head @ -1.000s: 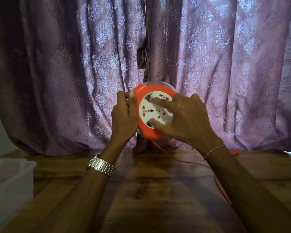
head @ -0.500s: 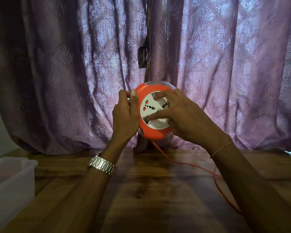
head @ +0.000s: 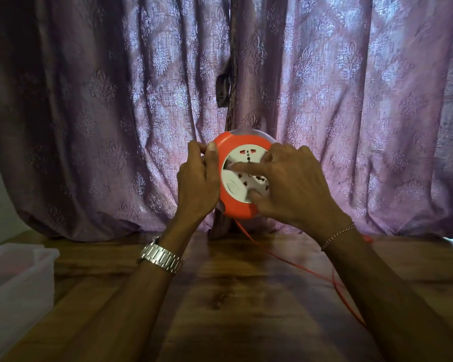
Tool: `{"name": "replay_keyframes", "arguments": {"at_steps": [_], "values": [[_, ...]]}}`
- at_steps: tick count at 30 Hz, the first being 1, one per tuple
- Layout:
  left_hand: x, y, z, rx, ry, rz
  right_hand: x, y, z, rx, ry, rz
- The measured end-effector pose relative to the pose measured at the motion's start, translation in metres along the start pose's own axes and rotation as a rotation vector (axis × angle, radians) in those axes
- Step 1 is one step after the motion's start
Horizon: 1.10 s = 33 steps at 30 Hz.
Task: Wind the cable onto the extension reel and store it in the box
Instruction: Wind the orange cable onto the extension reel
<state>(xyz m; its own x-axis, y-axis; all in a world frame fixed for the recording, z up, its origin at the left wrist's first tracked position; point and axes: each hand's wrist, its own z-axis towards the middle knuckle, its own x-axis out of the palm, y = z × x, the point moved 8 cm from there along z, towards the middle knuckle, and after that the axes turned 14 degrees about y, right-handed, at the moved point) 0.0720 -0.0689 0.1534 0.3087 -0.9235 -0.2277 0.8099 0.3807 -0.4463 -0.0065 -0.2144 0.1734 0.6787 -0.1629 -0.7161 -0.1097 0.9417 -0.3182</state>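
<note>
Orange reel (head: 236, 212) with white socket face: left hand (head: 198, 184) grips its rim, right hand (head: 294, 185) presses fingertips on it.

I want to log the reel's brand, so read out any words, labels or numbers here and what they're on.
No text is readable.
On the extension reel, an oval mark is too blurred to read.
On the box, no print shows.
Of the watch, only the band shows.

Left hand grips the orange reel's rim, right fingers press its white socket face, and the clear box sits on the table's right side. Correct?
No. The head view shows the clear box on the table's left side; the rest holds.
</note>
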Motion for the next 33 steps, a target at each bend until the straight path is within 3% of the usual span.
{"name": "replay_keyframes", "arguments": {"at_steps": [3,7,13,18,26,33], "values": [[0.000,0.000,0.001,-0.003,-0.009,0.017,-0.004,-0.005,-0.002,0.075,-0.088,0.065],[-0.001,0.001,0.001,-0.009,-0.004,0.017,-0.009,-0.002,-0.003,0.092,-0.123,-0.031],[-0.003,-0.001,0.002,-0.012,0.000,-0.006,-0.025,0.008,-0.006,-0.155,-0.173,0.037],[-0.005,-0.002,0.003,-0.010,-0.013,-0.014,-0.009,0.021,-0.003,-0.306,0.023,0.045],[-0.002,-0.002,0.002,0.002,-0.006,-0.009,-0.004,0.015,0.001,-0.200,0.013,-0.051],[0.000,-0.001,0.001,0.016,-0.005,-0.003,0.001,0.001,0.000,-0.048,-0.019,0.044]]}}
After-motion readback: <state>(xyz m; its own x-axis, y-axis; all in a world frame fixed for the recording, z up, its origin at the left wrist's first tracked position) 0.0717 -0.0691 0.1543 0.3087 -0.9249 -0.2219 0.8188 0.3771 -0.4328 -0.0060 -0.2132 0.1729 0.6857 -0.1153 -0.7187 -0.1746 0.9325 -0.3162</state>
